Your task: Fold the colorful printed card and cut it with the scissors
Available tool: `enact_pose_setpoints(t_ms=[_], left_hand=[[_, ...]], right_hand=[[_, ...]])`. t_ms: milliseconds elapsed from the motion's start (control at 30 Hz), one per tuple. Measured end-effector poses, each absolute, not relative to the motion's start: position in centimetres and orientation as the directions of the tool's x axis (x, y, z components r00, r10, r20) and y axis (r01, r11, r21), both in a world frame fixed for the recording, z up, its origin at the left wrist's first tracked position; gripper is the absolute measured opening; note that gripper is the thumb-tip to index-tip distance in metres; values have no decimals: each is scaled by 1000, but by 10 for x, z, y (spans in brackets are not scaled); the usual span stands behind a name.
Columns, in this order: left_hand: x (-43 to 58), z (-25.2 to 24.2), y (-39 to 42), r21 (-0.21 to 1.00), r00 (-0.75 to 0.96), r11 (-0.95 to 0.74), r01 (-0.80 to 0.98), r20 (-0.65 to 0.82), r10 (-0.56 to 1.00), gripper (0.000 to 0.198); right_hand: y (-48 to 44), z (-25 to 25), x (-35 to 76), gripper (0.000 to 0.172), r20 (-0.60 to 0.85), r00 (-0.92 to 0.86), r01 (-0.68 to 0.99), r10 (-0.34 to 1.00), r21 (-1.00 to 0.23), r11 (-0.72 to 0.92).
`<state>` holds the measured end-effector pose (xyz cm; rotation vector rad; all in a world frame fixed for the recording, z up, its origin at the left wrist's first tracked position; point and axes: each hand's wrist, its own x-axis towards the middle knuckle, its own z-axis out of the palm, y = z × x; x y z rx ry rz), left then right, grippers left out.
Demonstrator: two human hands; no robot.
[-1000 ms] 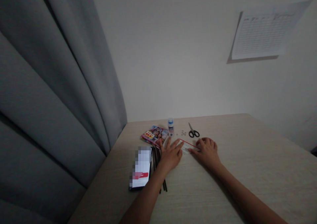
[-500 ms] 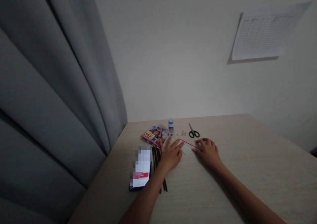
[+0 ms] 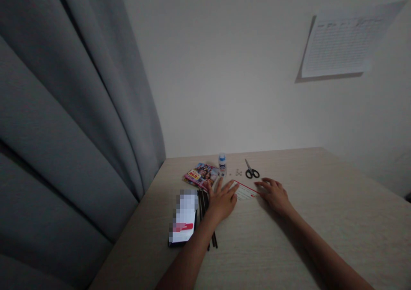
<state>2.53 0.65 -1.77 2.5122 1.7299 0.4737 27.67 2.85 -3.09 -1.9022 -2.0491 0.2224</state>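
A smooth, cylindrical bottle (image 3: 222, 165) with a clear top and blue band stands upright on the pale, wood-grained counter (image 3: 289, 255); we cannot tell what it contains. Nearer us than the bottle and to its right lies the thin, flat, printed paper (image 3: 246, 192). Its straight red edge slants from just in front of the bottle rightward and toward us, the left end hidden. In front of the bottle, our left hand (image 3: 221, 201) covers that end, fingers spread flat and clasping nothing. Farther right of the bottle, our right hand (image 3: 275, 196) keeps its fingers loosely bent and parted by the paper's right corner; whether they touch it, we cannot tell. Right of the bottle we see tiny pieces (image 3: 238, 173), then loop-handled scissors (image 3: 249, 167); left of it, glossy leaflets (image 3: 202, 173); nearer us, slim dark sticks (image 3: 201, 202) and a slab-shaped phone (image 3: 184, 215).
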Motion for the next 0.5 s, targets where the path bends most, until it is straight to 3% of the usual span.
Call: enact_pose_setpoints(t_ms=[300, 500], left_hand=[[25, -17, 7, 226, 329, -378, 898, 226, 917, 46], [25, -17, 6, 234, 329, -377, 896, 220, 918, 46]], right_hand=[[30, -28, 280, 39, 135, -44, 914, 990, -394, 94], [25, -24, 279, 50, 132, -59, 919, 989, -380, 105]])
